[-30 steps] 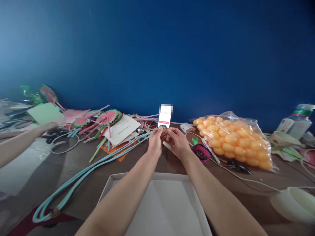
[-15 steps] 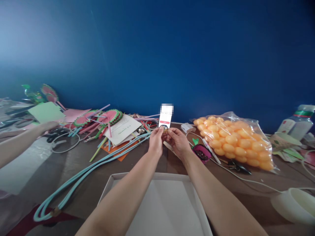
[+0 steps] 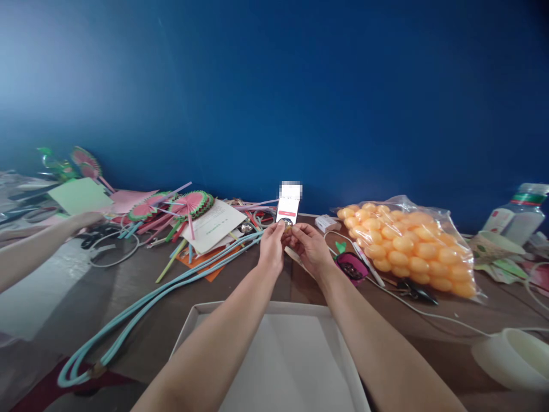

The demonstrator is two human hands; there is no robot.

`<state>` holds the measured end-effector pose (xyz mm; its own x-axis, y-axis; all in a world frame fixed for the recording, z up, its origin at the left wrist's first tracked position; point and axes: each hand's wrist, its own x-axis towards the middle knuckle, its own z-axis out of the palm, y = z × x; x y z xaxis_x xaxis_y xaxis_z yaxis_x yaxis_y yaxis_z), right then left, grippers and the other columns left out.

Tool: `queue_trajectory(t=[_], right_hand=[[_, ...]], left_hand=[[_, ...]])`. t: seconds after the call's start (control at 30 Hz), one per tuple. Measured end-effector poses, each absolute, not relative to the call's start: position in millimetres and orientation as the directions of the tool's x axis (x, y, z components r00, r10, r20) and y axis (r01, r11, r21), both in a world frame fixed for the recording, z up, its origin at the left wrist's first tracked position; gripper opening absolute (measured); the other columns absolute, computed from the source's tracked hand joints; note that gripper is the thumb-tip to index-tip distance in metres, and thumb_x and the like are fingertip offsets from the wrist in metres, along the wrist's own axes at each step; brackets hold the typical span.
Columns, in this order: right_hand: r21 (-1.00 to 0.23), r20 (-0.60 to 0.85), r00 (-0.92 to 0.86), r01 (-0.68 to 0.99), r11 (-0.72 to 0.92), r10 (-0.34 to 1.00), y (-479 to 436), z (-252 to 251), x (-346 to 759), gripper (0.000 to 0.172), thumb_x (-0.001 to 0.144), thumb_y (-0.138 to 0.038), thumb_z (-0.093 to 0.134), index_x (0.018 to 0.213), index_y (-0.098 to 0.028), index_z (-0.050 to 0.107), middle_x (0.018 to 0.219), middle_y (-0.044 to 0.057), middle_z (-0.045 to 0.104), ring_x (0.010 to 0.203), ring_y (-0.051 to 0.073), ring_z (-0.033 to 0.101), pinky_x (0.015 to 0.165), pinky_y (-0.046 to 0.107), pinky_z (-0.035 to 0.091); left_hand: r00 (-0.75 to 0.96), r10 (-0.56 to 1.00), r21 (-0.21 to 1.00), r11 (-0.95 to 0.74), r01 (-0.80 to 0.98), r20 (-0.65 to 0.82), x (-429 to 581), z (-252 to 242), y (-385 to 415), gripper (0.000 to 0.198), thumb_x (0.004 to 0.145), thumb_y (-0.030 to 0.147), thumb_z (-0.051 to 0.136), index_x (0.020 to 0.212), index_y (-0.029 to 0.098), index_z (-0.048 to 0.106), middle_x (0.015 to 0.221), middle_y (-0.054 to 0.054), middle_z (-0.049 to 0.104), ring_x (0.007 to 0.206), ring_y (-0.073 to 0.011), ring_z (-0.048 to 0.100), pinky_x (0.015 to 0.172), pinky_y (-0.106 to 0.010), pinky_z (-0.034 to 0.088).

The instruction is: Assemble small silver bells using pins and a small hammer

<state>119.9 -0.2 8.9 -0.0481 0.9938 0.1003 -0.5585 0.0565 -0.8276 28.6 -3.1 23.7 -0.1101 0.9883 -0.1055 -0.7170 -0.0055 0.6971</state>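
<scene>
Pinching a small silvery round piece (image 3: 286, 222) between their closed fingertips, the left hand (image 3: 271, 247) and right hand (image 3: 309, 247) meet — equally near it — just in front of the propped phone (image 3: 288, 207), beyond the white tray (image 3: 193, 320).
</scene>
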Motion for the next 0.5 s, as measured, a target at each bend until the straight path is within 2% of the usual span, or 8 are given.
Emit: queue_trajectory(t=[0.5], right_hand=[[-0.843, 0.104, -0.048, -0.534, 0.062, 0.993, 0.0, 8.4, 120.1, 0.03, 0.06, -0.033, 0.085, 0.075, -0.019, 0.062, 0.062, -0.005, 0.059, 0.054, 0.007, 0.05, 0.053, 0.021, 0.043]], left_hand=[[-0.091, 0.99, 0.672, 0.003, -0.74, -0.106, 28.4, 20.6, -1.0, 0.027, 0.07, 0.03, 0.076, 0.079, 0.014, 0.057, 0.063, 0.0, 0.062, 0.053, -0.0093, 0.057, 0.058, -0.023, 0.044]])
